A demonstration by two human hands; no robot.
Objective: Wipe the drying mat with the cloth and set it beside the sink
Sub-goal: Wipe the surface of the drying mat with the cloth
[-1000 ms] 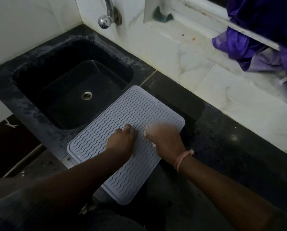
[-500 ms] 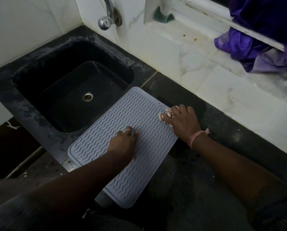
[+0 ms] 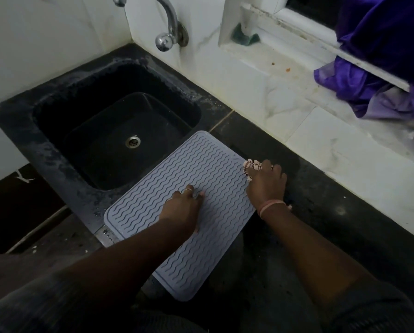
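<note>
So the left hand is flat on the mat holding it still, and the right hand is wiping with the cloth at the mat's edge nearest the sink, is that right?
Not quite. The head view shows the right hand with the cloth at the mat's edge away from the sink, on the dark counter side. The left hand does rest flat on the mat.

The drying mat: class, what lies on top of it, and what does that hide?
On the drying mat rests the left hand, pressed flat. The right hand holds the cloth at its right edge. The ridges beneath both hands are hidden.
</note>
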